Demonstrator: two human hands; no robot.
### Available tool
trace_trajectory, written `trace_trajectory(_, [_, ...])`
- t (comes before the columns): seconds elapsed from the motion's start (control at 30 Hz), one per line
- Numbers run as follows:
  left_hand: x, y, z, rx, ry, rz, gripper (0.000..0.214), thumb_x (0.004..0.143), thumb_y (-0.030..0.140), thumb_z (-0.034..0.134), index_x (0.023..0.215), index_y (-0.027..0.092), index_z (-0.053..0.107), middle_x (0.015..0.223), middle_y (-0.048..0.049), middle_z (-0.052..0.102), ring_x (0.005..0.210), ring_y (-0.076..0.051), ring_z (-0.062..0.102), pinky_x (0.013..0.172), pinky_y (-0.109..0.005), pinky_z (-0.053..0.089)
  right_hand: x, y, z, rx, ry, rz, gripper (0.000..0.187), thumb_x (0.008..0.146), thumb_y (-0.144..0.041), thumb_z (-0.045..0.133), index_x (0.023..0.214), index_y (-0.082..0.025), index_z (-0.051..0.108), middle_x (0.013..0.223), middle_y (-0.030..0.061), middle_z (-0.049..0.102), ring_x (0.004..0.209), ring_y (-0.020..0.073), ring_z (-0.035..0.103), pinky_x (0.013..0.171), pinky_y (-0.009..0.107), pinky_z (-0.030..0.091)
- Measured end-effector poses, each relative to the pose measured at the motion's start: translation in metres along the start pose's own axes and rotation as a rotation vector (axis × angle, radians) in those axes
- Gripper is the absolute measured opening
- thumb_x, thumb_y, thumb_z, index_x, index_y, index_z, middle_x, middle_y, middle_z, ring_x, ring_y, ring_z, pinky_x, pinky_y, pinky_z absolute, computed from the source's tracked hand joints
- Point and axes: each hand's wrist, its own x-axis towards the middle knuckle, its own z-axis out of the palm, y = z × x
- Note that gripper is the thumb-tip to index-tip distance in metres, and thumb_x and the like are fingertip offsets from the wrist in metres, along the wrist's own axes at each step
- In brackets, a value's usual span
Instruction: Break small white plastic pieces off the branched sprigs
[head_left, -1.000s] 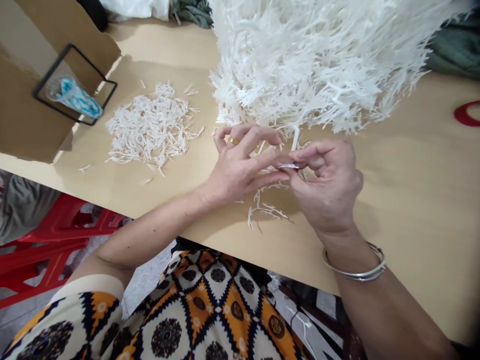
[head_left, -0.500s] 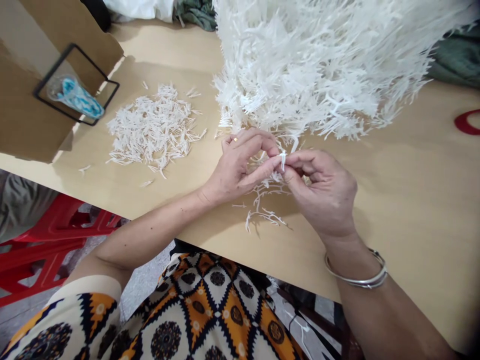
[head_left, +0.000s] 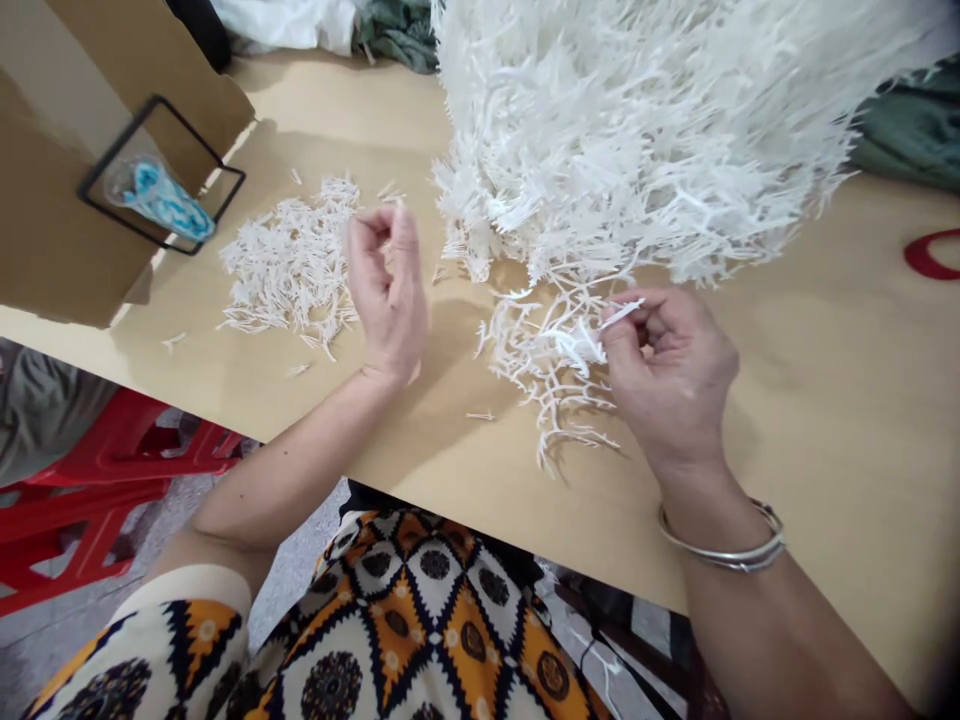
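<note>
One big white heap (head_left: pixel 637 130) is borne by the tabletop (head_left: pixel 810 420). Just on the near side of the heap, a thin white sprig (head_left: pixel 625 313) is pinched between thumb and fingers by the right hand (head_left: pixel 675 370). Beside that hand, a tangle (head_left: pixel 559 345) of white branches is spread at the heap's near edge. The left hand (head_left: pixel 394 300) is held to the left of the heap, by the right edge of a pile (head_left: pixel 285 265) of small white pieces; its fingers are curled, but whether anything is gripped, or the pile touched, cannot be told. One loose piece (head_left: pixel 480 416) is seen farther out on the heap's near side, apart from the tangle. The step in hand is judged to be the handling of sprigs one at a time. For the next move, a light fingertip pinch seems to be called for, since so slim a sprig could easily be bent or dropped.
</note>
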Motion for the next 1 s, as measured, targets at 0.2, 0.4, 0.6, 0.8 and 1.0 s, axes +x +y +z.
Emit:
trace_trajectory(0.2, [0.005,0.008,-0.007,0.391,0.160,0.290,0.048,0.104,0.071,0.062,0.134,0.034,0.055,0.144,-0.0081,0.052,0.141,-0.027,0.046,0.123,-0.051,0.038,-0.012,-0.010,0.007,0.055,-0.020,-0.036,0.005,0.097,-0.027,0.071,0.097,-0.028,0.076,0.078,0.0005,0.069,0.064,0.0169,0.057,0.064,0.037,0.047])
trace_trajectory(0.4, [-0.040,0.049,0.022,0.379,-0.544,0.418,0.041,0.105,0.069,0.063,0.116,0.031,0.071,0.136,-0.0068,0.069,0.127,-0.027,0.063,0.117,-0.053,0.034,-0.017,-0.019,0.005,-0.232,-0.021,-0.347,0.015,0.092,-0.015,0.073,0.099,-0.028,0.074,0.076,-0.0019,0.072,0.070,0.0186,0.063,0.080,0.042,0.048])
trace_trajectory(0.6, [-0.047,0.048,0.022,0.435,-0.693,0.333,0.034,0.116,0.052,0.050,0.108,0.025,0.070,0.118,-0.0031,0.080,0.117,-0.020,0.069,0.113,-0.046,0.031,-0.016,-0.027,0.007,-0.233,0.016,-0.508,0.012,0.097,-0.013,0.072,0.097,-0.024,0.072,0.075,-0.0051,0.072,0.066,0.0136,0.063,0.080,0.038,0.043])
trace_trajectory(0.8, [-0.045,0.048,0.019,0.396,-0.796,0.425,0.038,0.120,0.047,0.034,0.111,0.024,0.064,0.120,-0.0040,0.078,0.113,-0.020,0.068,0.116,-0.046,0.026,-0.019,-0.030,0.008,-0.198,-0.056,-0.212,0.007,0.095,-0.020,0.070,0.092,-0.025,0.071,0.072,-0.0023,0.070,0.058,0.0151,0.052,0.070,0.037,0.045])
trace_trajectory(1.0, [-0.046,0.044,0.019,0.442,-0.815,0.511,0.036,0.120,0.044,0.033,0.109,0.024,0.062,0.118,-0.0046,0.077,0.107,-0.020,0.067,0.113,-0.048,0.029,-0.019,-0.027,0.013,-0.139,-0.110,-0.069,0.007,0.095,-0.023,0.069,0.089,-0.025,0.066,0.067,-0.0036,0.062,0.057,0.0141,0.049,0.064,0.034,0.043])
